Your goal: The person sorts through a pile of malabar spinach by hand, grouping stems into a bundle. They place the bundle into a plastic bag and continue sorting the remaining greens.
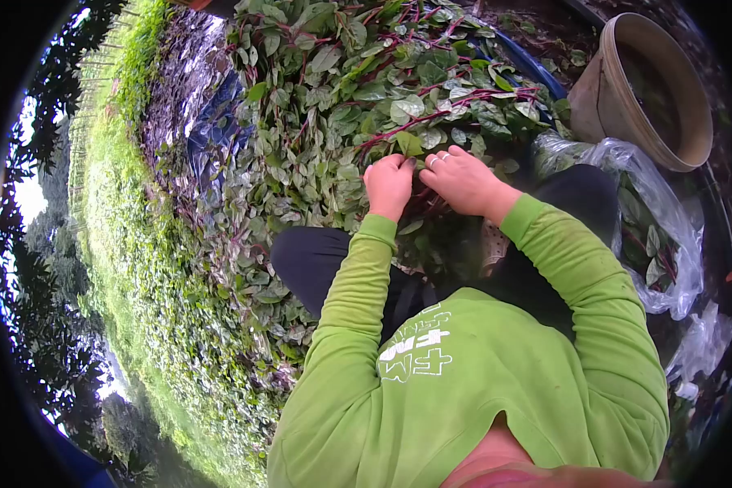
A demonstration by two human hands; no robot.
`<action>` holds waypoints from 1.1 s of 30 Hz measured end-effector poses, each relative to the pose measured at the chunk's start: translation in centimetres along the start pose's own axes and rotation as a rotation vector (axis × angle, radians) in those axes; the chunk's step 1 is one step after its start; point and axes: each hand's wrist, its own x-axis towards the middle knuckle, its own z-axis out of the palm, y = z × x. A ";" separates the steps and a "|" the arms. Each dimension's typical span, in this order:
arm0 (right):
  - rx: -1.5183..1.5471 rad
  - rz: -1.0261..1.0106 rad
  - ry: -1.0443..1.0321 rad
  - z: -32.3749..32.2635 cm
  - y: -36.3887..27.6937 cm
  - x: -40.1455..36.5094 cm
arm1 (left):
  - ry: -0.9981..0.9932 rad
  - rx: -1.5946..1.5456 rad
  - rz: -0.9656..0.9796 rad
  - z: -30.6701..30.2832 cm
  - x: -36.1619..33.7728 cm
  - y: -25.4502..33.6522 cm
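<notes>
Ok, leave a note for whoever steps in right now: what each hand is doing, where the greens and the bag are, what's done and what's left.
Left hand: fisted on the red-stemmed greens at the near edge of the heap.
Right hand: beside it, knuckles up, fingers down in the same leaves; grip hidden.
The heap lies on a blue sheet.
Done: the clear plastic bag on the right holds some leaves.
Left: most greens lie loose in the heap.
A bucket stands beyond the bag; contents unclear.

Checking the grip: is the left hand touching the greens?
Touching. The head view shows the left hand closed into the greens, with leaves pressed against its knuckles.
</notes>
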 end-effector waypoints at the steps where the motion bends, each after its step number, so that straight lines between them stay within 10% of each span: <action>1: -0.005 0.002 -0.039 -0.2 -0.1 0.1 | 0.138 -0.093 -0.007 0.6 0.2 -0.8; 6: 0.017 -0.052 -0.087 -1.0 -0.2 -0.3 | 0.777 -0.911 -0.278 -5.7 3.9 -4.2; 13: 0.017 0.038 -0.118 -0.6 0.0 0.1 | 0.163 0.462 0.709 -0.7 4.7 1.6; 27: -0.078 -0.008 0.384 -0.4 0.2 0.4 | -0.136 -0.116 0.252 -2.3 0.0 -0.2; 29: -0.020 0.067 0.147 0.1 0.2 0.3 | -0.188 -0.123 0.260 -2.4 0.3 -1.1; 31: -0.004 0.094 0.047 0.2 0.1 0.0 | 0.169 0.095 0.504 -2.8 1.4 -2.1; 33: -0.042 0.071 0.077 -0.2 0.0 0.1 | 0.197 0.410 0.338 -4.2 2.2 -3.0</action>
